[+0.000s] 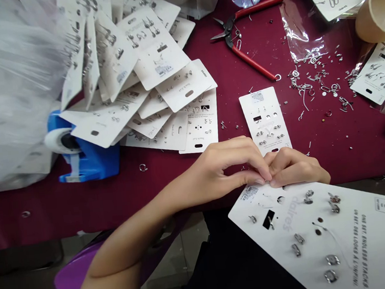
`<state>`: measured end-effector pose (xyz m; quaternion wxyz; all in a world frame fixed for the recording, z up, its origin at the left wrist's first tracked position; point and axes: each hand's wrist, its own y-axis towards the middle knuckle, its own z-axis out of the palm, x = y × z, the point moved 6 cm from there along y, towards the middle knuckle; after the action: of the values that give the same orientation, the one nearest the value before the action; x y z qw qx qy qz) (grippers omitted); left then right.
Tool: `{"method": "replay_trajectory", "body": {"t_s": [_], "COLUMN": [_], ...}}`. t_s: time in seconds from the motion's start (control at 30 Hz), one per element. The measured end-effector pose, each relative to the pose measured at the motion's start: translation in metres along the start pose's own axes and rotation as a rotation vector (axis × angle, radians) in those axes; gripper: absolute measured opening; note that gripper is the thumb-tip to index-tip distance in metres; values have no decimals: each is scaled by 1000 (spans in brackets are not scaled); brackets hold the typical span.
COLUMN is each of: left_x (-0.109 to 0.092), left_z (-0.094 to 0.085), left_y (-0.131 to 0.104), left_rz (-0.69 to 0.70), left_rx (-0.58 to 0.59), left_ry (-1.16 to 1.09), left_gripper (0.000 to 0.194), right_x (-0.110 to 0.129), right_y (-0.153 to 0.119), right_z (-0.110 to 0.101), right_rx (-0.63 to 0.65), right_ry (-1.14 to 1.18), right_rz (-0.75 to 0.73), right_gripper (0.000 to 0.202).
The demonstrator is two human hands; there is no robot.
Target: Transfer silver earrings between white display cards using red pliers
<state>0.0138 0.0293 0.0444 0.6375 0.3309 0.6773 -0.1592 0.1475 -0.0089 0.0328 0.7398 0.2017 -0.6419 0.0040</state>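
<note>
A large white earring card (311,242), printed "claire's" and bearing several silver studs and small hoops, is tilted close to me at lower right. My right hand (295,166) is closed at its upper edge, partly hidden behind it. From the left, my left hand (237,165) reaches to the same edge, thumb and index finger pinched together against the right fingertips. Whatever lies between those fingertips is too small to make out. Just beyond my hands, a smaller earring card (265,117) lies on the dark red tabletop (168,176).
Many earring cards (161,52) are heaped at upper left beside a plastic bag (12,80) and a blue tape dispenser (91,154). Red-handled pliers (252,61) lie open at the back. Loose metal findings (322,82) are scattered rightward, near a beige cup (378,8).
</note>
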Motion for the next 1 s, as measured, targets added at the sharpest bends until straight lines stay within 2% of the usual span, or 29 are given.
{"method": "replay_trajectory", "body": {"t_s": [0.23,0.33,0.53,0.63,0.7,0.73,0.8,0.83,0.93,1.0], "left_x": [11,16,23,23,23,23,23,23,23,23], "left_z": [0,0,2,4,4,5,5,5,6,6], "left_y": [-1,-1,-2,-3,-3,-3,-4,-4,-4,-4], "left_rz": [3,11,-2,-9,-10,-9,-2,4,21,27], "left_rx": [-80,-106,-165,-183,-189,-190,-192,-194,-196,-198], "left_ry": [-29,-72,-142,-152,-153,-156,-162,-165,-169,-167], "left_gripper": [4,4,5,6,7,8,8,8,7,6], "right_x": [-6,-8,-16,-19,-18,-17,-13,-12,-12,-10], "right_y": [2,5,13,12,10,8,3,0,-3,-3], "right_z": [-1,-4,-14,-12,-5,-3,-7,-4,6,5], "right_rx": [15,12,157,226,179,96,-216,-259,-202,-156], "right_ry": [-11,-23,22,32,33,22,15,28,67,68], "right_rz": [-74,-44,84,69,18,1,-63,-66,-3,25], "right_gripper": [16,15,20,19,19,20,28,28,24,21]}}
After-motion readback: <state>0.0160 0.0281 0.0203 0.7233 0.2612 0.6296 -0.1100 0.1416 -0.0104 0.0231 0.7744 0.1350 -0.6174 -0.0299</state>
